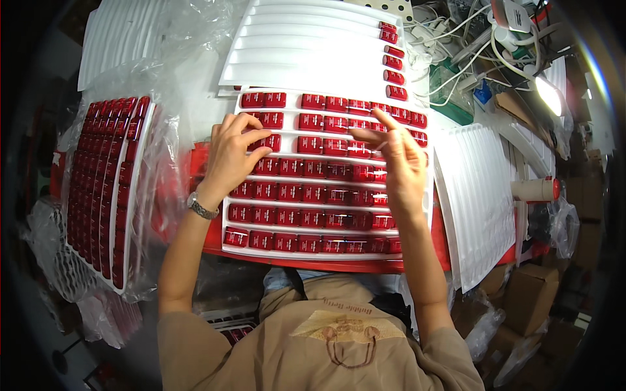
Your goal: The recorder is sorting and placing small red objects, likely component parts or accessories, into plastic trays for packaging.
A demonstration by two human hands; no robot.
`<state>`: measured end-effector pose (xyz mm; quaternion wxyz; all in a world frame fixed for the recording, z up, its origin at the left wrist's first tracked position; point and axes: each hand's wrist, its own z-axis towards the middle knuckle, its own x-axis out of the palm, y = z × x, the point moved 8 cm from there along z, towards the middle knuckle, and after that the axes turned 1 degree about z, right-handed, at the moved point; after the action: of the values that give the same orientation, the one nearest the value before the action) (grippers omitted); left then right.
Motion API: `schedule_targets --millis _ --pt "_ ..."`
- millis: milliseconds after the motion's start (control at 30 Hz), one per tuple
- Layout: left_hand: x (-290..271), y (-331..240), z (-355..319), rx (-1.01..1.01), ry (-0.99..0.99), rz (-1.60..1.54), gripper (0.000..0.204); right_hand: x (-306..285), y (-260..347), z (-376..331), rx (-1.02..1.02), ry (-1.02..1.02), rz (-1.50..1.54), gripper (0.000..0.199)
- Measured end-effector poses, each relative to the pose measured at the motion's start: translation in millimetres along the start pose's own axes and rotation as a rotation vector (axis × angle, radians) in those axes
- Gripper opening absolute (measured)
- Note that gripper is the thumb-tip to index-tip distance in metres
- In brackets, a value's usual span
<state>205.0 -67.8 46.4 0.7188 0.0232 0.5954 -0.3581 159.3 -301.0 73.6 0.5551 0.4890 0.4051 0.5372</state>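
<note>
My left hand [238,148], with a watch [201,206] at its wrist, is over the left end of a white ridged tray [293,120]. Its thumb and forefinger pinch either side of a small glossy red piece [272,143] in the third row. Above the tray's right part, my right hand [403,156] hovers with fingers stretched apart and slightly blurred, nothing visible in them. Rows of similar red pieces [288,192] with pale printing fill most grooves. A gap parts the left pieces from the others in the three far rows. Their exact kind is unclear.
Behind lies another white tray [300,42] with several red pieces at its right end. A plastic-wrapped tray [138,195] of red pieces stands left. White ridged trays [473,202] lean at right, near a lit lamp [549,96], tangled cables [450,39] and cardboard boxes [531,296].
</note>
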Motion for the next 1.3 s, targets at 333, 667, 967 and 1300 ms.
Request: schedule_targets --millis 333,667,967,1300 --pt "33.8 -69.8 -26.5 -0.215 0.347 -1.500 0.031 62.8 32.1 -37.6 -0.347 0.616 -0.412 0.056" --pt "11.2 -25.3 11.2 0.107 -0.003 0.064 0.024 -335.9 22.4 -113.5 0.473 -0.350 -1.706 0.047" --pt "-4.5 10.0 9.1 0.058 -0.001 -0.052 0.030 -327.6 19.3 -113.6 0.381 -0.509 -1.269 0.043" --pt "-15.2 -86.8 -11.0 0.031 -0.250 -0.471 0.037 8.8 27.5 -21.9 -0.063 -0.106 -0.138 0.023"
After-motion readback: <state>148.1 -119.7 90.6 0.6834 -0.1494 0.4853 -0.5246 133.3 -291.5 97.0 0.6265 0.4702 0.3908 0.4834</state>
